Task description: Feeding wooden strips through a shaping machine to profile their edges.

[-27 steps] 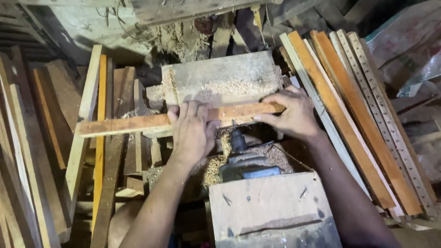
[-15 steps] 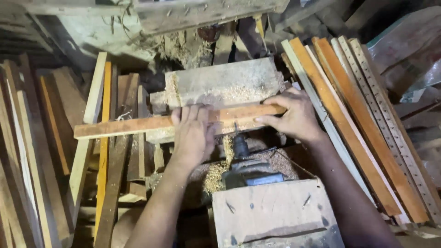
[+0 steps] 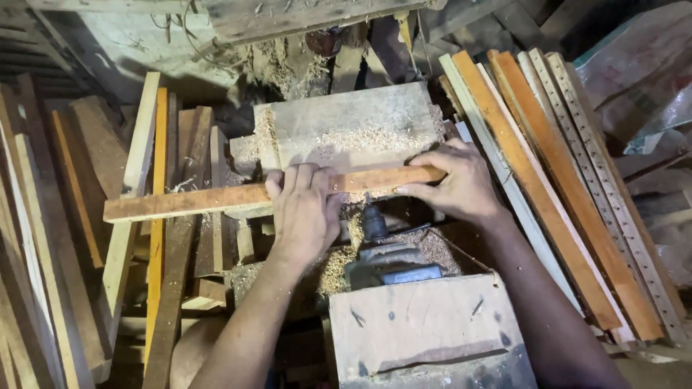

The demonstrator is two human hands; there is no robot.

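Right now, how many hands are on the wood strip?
2: left hand pressing its middle, right hand gripping its right end. wood strip lies across the block.

Left hand lies palm down near the centre of the scene, fingers together and extended toward the far side, its bare forearm rising from the near left edge. Right hand sits further right, fingers curled and pointing left, thumb tucked beneath. Its forearm enters from the near right corner.
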